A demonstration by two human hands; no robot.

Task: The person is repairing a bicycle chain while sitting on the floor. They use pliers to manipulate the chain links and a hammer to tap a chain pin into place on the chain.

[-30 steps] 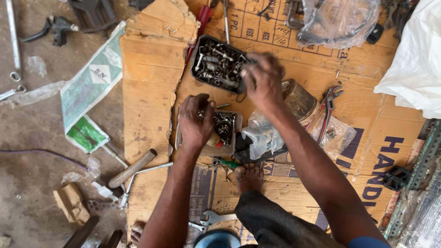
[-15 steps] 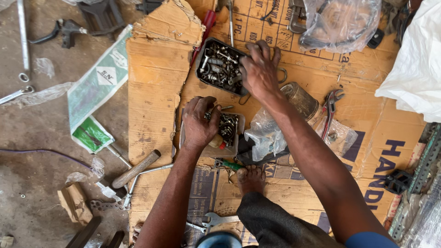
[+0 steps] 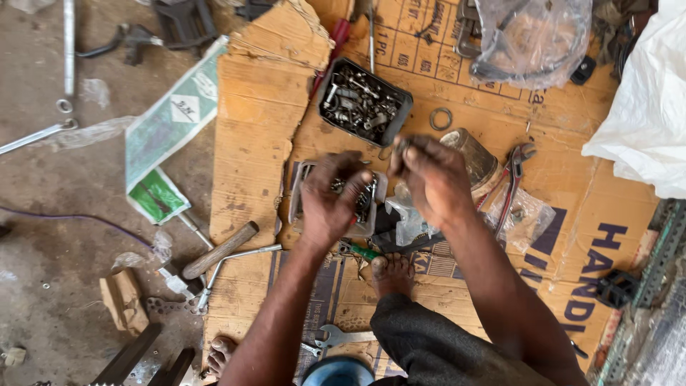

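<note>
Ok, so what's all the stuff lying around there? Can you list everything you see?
Cardboard sheet: one, brown, torn, spread on the floor.
Black tray: one, full of grey metal bits, above the hands.
Small tray: one, grey, with small parts, under the left hand.
Metal ring: one, grey, right of the black tray.
Pliers: one, red handles, right of the hands.
Hammer: one, wooden handle, at the cardboard's left edge.
Spanner: one, silver, near the bottom.
Clear bag: one, top right.
White bag: one, right edge.
Green and white packet: one, on the floor, left.
Foot: one, bare, on the cardboard.
Left hand: over the small tray.
Right hand: pinching something small.
</note>
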